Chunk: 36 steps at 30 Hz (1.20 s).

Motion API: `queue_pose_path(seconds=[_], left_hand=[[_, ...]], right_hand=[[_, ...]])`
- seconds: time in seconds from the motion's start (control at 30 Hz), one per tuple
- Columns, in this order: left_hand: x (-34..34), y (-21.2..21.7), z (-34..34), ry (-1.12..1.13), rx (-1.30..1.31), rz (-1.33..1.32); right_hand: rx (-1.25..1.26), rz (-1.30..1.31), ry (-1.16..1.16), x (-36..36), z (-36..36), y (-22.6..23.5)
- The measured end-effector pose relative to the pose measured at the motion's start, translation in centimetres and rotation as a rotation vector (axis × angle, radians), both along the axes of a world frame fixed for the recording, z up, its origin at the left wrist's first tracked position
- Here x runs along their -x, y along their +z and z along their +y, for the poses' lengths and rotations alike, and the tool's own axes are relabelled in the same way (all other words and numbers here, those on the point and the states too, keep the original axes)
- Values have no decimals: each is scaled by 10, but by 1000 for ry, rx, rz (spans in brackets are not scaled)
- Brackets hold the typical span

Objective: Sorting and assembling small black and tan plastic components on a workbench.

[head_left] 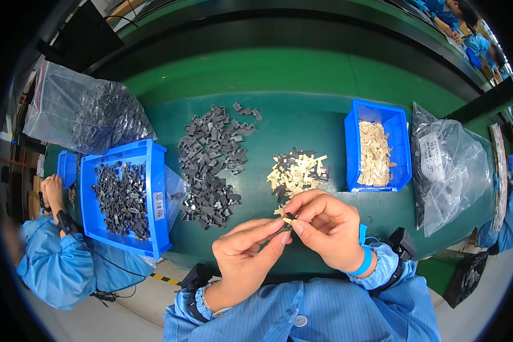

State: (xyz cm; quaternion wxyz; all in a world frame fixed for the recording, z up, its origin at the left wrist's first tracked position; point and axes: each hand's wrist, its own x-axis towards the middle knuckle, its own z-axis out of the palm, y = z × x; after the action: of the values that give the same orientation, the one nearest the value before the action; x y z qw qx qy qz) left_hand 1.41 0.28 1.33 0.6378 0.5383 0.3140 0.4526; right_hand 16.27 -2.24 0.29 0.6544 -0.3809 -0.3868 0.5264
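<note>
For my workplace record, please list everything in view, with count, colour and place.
Table: one, green, centre.
Large bin: one, blue, left, holding dark parts.
Small bin: one, blue, far left.
Box: one, blue, right, holding cream strips.
Left bag: one, clear, upper left.
Right bag: one, clear, right.
Black bag: one, black, lower right.
Grey pile: uncountable, dark grey, centre-left.
Mixed pile: uncountable, cream and black, centre.
Held parts: count unclear, cream and dark, centre.
Co-workers: at least three, blue clothing, left and upper right.
Wristband: one, blue, right wrist.
Sleeves: two, blue, lower edge.
Left hand: one, bare, lower middle.
Right hand: one, bare, beside it.
</note>
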Motion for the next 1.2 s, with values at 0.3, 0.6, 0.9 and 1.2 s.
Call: queue_pose_path(seconds=[0.3, 0.6, 0.9, 1.2], left_hand=[[-1, 1, -1, 12, 15, -7], [-2, 0, 0, 10, 4, -4], [-3, -2, 1, 1, 20, -35], [-3, -1, 0, 0, 43, -27]], right_hand=[[-7, -57, -30, -1, 0, 3], [28, 1, 7, -3, 0, 3], [31, 50, 47, -5, 1, 1], [37, 28, 55, -5, 2, 2]])
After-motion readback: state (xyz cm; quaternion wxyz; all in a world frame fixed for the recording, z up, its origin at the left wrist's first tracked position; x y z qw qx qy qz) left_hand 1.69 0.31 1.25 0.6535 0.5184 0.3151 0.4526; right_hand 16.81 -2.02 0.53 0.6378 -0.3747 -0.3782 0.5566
